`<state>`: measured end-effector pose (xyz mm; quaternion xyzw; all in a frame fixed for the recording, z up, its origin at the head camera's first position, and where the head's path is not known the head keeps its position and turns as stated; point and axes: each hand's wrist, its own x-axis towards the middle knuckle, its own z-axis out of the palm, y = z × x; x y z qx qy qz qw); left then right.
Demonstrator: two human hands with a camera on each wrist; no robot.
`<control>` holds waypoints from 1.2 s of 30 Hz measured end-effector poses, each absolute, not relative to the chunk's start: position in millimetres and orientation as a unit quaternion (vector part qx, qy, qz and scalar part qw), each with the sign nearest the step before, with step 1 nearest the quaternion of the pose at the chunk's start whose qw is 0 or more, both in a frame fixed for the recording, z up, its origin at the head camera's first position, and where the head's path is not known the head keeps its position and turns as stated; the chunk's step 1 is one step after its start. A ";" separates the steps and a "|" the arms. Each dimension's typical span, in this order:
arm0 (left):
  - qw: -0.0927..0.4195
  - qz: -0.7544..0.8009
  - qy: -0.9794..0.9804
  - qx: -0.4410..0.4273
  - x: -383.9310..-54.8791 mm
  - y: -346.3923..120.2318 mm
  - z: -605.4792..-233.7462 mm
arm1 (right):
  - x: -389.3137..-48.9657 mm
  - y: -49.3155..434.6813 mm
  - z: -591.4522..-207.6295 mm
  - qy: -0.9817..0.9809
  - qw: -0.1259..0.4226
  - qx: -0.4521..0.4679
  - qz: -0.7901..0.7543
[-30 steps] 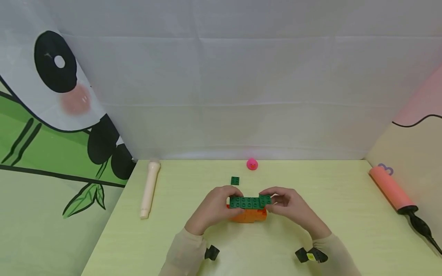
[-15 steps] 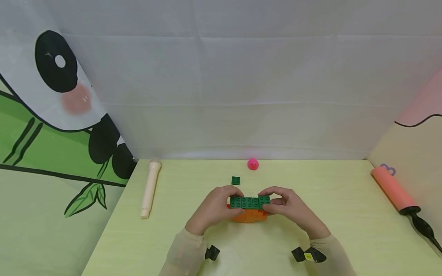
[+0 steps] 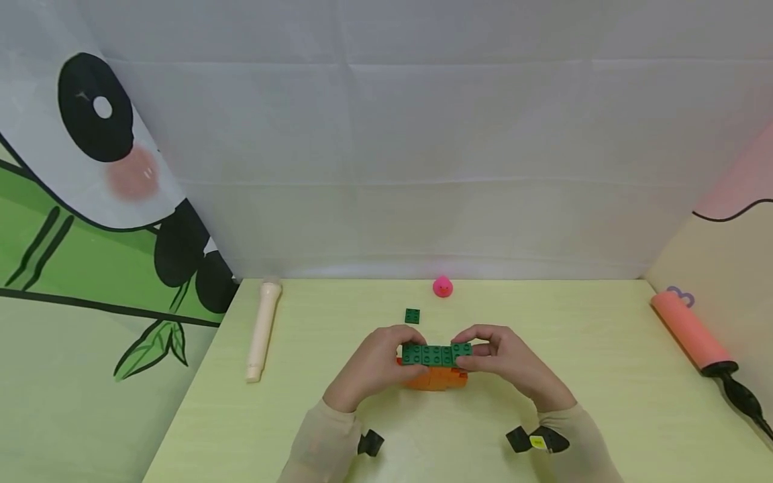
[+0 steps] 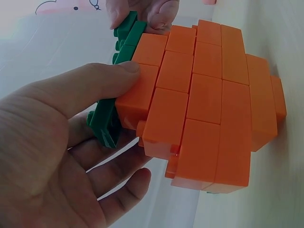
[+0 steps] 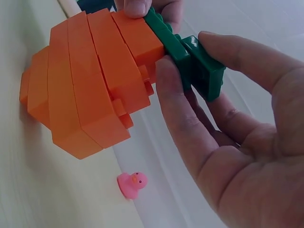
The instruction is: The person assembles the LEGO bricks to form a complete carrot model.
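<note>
An orange brick build (image 3: 435,381) stands on the table, stepped and widest partway down, with a row of green bricks (image 3: 425,354) across its top. My left hand (image 3: 377,359) grips its upper left end; in the left wrist view the thumb lies where the orange bricks (image 4: 204,95) meet the green. With my right hand (image 3: 504,359) I pinch a green brick (image 5: 204,64) at the right end of the row. That brick sits a step higher than the rest and looks tilted against the row in the right wrist view. The build's far side is hidden.
A loose green brick (image 3: 412,316) lies just behind my hands, with a pink toy duck (image 3: 443,287) farther back. A pale baton-like stick (image 3: 264,332) lies at the left. At the right edge rests a salmon cylinder with a black end (image 3: 691,332).
My right hand has shifted slightly left with the green brick, which now lines up more closely with the row's end. The right thumb has moved farther left. My left hand holds its place.
</note>
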<state>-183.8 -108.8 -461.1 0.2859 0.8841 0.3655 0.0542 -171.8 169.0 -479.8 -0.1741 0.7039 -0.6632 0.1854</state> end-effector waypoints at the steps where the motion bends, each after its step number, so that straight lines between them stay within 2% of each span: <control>1: 0.055 0.366 0.884 0.285 -183.7 -108.9 -461.0 | -171.7 168.9 -480.0 0.702 0.186 -0.174 -0.666; 30: 0.057 0.368 0.881 0.290 -182.6 -106.7 -460.2 | -168.4 167.5 -481.4 0.713 0.170 -0.143 -0.666; 36: 0.055 0.373 0.878 0.294 -183.3 -107.2 -462.6 | -168.0 163.7 -480.5 0.741 0.148 -0.146 -0.639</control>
